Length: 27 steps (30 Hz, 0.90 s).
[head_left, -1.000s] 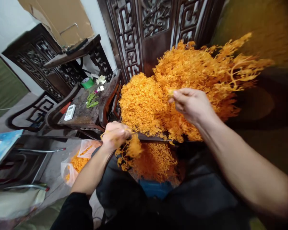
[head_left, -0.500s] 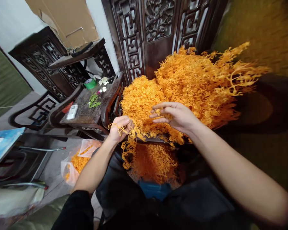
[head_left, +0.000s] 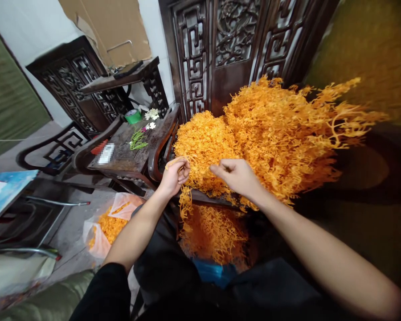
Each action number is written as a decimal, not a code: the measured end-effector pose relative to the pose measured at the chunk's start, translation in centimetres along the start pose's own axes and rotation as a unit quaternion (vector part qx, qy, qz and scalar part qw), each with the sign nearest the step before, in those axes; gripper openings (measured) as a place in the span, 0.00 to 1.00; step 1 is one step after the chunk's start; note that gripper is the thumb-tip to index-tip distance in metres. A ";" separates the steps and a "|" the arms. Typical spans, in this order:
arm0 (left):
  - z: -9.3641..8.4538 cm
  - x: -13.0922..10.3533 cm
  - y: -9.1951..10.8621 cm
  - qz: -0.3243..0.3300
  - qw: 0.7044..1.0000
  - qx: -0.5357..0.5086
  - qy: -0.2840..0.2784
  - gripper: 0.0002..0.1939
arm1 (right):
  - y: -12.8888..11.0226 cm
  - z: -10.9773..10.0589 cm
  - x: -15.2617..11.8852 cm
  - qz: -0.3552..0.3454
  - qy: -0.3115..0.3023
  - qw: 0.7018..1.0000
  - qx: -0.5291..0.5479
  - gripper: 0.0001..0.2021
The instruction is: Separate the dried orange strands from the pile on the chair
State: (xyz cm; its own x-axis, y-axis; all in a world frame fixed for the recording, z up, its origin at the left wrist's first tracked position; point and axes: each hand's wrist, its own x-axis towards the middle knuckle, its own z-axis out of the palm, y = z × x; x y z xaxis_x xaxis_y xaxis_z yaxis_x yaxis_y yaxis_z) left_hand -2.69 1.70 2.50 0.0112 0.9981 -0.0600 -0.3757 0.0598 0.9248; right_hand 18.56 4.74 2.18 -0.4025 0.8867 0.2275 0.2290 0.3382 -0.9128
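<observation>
A big heap of orange, branching plastic-looking sprigs (head_left: 274, 133) lies in front of me on a dark wooden seat. My left hand (head_left: 175, 176) is closed in a pinch at the heap's near left edge. A thin orange strand (head_left: 186, 200) hangs just below it, and a bit of orange shows at its fingertips. My right hand (head_left: 239, 176) is curled closed in front of the heap, apart from the left; whatever its fingers hold is hidden. Beneath the hands, more orange strands (head_left: 217, 227) fill a container with a blue part (head_left: 214, 271) between my legs.
On the left, a clear plastic bag (head_left: 102, 243) with orange pieces sits on the floor. A dark wooden chair (head_left: 120, 156) bears a green tape roll (head_left: 132, 117), white flowers (head_left: 151, 114) and green stems (head_left: 138, 139). A carved wooden backrest (head_left: 235, 71) rises behind the heap.
My right hand has gone from spread fingers to a closed curl. My left hand has risen slightly to the right, and less of the orange strand shows over it. The view has shifted a little.
</observation>
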 end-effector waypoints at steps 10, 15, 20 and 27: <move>2.3 -0.6 -0.6 0.013 0.993 0.052 0.100 0.23 | 0.7 2.1 -1.5 -0.349 0.101 0.863 -0.351 0.14; 3.4 -0.8 -1.0 0.063 0.991 0.054 0.104 0.27 | 0.3 2.4 -1.4 -0.417 0.138 0.825 -0.357 0.10; 3.8 0.4 -0.8 0.089 0.983 -0.013 0.158 0.30 | -0.5 2.5 -2.6 -0.417 0.089 0.872 -0.242 0.07; 2.5 2.8 1.9 0.154 0.971 -0.094 0.157 0.26 | -1.9 1.7 -4.5 -0.246 -0.051 0.965 -0.069 0.10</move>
State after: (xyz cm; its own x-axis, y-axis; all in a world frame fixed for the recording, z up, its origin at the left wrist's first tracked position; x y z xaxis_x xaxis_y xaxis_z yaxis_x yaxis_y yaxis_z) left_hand -1.10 4.59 5.01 -0.4007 0.9136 0.0687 -0.4795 -0.2730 0.8340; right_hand 18.39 -0.42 2.35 -0.5770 0.5740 0.5810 0.1009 0.7560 -0.6467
